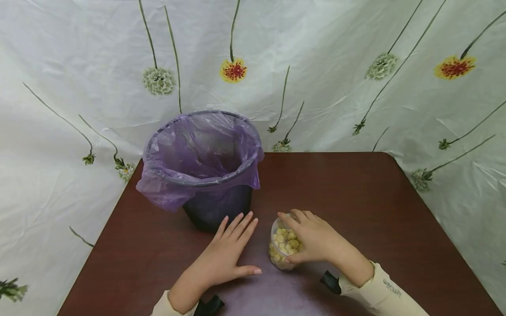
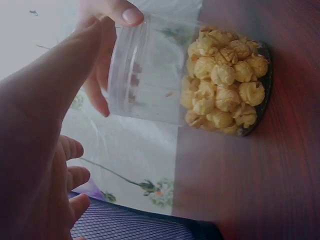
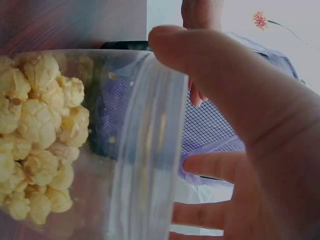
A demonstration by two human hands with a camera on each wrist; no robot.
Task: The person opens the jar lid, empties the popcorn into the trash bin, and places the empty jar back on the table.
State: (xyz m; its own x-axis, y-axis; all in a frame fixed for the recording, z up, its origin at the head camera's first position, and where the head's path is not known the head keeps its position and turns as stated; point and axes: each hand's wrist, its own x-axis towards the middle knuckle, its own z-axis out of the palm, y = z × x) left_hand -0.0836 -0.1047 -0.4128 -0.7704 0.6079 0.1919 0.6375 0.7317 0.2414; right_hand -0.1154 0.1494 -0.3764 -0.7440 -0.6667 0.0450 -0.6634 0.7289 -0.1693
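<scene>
A clear plastic jar (image 1: 274,256) about half full of caramel popcorn (image 2: 225,80) stands upright on the table. Its top is uncovered in the head view. My right hand (image 1: 316,237) reaches over the jar and grips it by the rim, thumb on the near side and fingers across the far side. In the right wrist view the thumb (image 3: 200,55) lies right at the rim. Left of the jar, my left hand (image 1: 225,256) hovers with fingers spread and holds nothing. The left fingertips overlap the foot of a dark mesh bin in the head view.
The dark mesh bin (image 1: 217,208), lined with a purple plastic bag (image 1: 170,193), stands at the back left of the reddish-brown table (image 1: 336,188). A white flower-patterned sheet (image 1: 316,44) hangs behind and along both sides.
</scene>
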